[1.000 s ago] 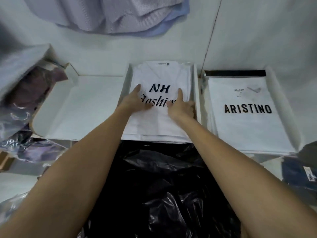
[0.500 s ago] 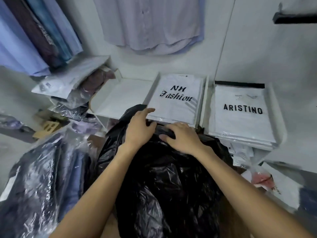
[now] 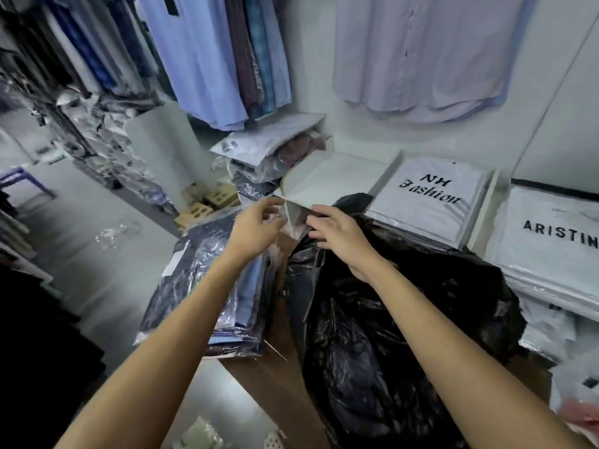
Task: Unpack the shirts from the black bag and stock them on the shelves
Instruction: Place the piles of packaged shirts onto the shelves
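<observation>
Shirts in clear plastic sleeves are all over this spot. One white pack printed "NH Fashion" (image 3: 428, 197) lies flat in the middle compartment of the white shelf (image 3: 466, 228), and a second white pack reading "ARISTINO" (image 3: 551, 241) sits in the compartment to its right, partly cut off by the frame edge. The compartment to the left of the NH pack (image 3: 327, 179) has nothing in it that I can see.

The black bag (image 3: 405, 319) is crumpled up right in front of the shelf, its top edge bunched against the shelf's front lip, and it rests on a brown cardboard box (image 3: 275, 377). Whether more shirts are inside, can't tell, it's all shiny black folds.

Both hands are up at the bag's mouth. The left hand (image 3: 254, 230) has its fingers curled loosely near the corner of the empty compartment, touching some clear plastic there, but I can't tell if it's really gripping anything. The right hand (image 3: 340, 236) is palm down on the upper edge of the bag, fingers bent and pressing into the black plastic, looks like a pinch on the bag's rim.

Left of the bag there's a stack of dark and blue bagged shirts (image 3: 210, 280) leaning at the box edge. Hanging shirts (image 3: 227, 53) fill the wall behind, and a pale one (image 3: 421, 50) hangs above the shelf.
</observation>
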`<state>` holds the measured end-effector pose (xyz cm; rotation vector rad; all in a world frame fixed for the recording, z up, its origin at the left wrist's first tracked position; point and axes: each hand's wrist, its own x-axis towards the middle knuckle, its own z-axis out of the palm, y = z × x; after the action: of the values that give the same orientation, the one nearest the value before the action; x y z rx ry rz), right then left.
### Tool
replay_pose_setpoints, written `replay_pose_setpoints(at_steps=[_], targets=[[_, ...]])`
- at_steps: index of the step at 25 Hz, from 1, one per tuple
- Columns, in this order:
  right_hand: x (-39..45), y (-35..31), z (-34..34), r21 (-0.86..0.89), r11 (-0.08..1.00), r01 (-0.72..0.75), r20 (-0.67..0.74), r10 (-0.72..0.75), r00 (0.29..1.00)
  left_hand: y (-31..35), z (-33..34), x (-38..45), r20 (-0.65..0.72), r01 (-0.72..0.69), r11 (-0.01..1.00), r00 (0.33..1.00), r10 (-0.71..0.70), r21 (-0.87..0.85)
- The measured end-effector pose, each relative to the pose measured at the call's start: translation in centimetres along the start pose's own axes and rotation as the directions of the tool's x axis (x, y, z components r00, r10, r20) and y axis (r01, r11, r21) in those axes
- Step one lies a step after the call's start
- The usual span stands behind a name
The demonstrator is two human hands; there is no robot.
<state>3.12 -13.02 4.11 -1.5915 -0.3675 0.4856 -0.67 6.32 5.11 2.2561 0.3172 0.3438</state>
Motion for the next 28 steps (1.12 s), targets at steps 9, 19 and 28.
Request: replay_pose_setpoints(at_steps=[9,19,28], targets=[[9.2,4.9,16.5,0.015,0.954,-0.299,0.018,0.298,0.954,-19.5,-11.2,3.5,-0.156,0.343,0.938,0.925,-0.346,-0.049],[16.9,14.4,20.8,0.136,0.788,-0.600,-0.194,0.615,0.764,-32.7,-11.8,7.7,0.595,0.690,0.608,0.695,-0.404,-0.393],[16.3,15.4,19.8,0.299,0.754,-0.585,-0.062,0.627,0.777,-33.6,-10.5,7.9,0.715,0.712,0.559,0.643,-0.275,-0.425]])
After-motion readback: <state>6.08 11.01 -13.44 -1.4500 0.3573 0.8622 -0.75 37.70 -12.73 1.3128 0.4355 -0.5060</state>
